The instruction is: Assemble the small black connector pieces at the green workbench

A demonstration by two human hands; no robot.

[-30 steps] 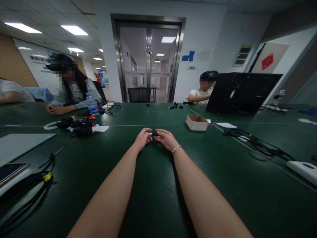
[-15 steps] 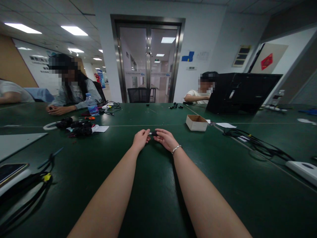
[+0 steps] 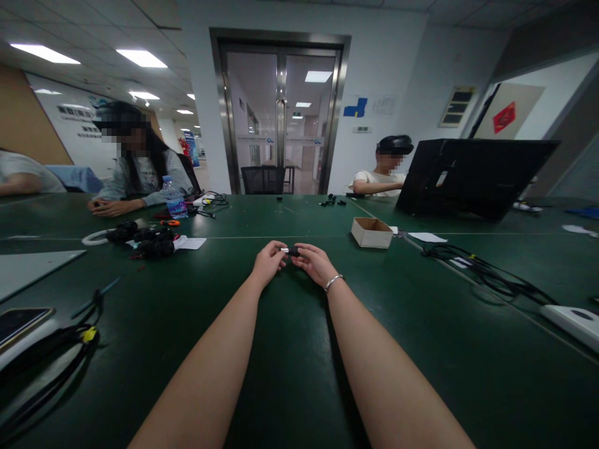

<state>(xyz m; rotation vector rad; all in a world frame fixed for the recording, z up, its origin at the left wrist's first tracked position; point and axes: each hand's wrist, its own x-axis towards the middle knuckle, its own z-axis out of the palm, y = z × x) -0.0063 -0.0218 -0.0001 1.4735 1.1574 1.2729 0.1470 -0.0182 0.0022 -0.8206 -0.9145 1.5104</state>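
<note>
Out over the middle of the green table (image 3: 290,349), both my hands meet at a small black piece with a silvery end (image 3: 293,251), perhaps a USB plug; its exact kind is too small to tell. My left hand (image 3: 268,262) is closed, thumb and fingers pinching the silvery end. From the other side, my right hand (image 3: 319,264), with a silver bangle on its wrist, pinches the black end. The fingers partly cover the piece.
An open cardboard box (image 3: 372,233) stands right of my hands. Left are black cables (image 3: 154,240), a water bottle (image 3: 175,198) and a phone (image 3: 23,327). A black monitor (image 3: 472,178) stands at right, beside a seated person (image 3: 381,174). Another person (image 3: 135,162) sits left.
The silvery end between my fingers catches more light; my hands have barely shifted. At the right, the black monitor has turned and moved rightward, showing more of the person beside it.
</note>
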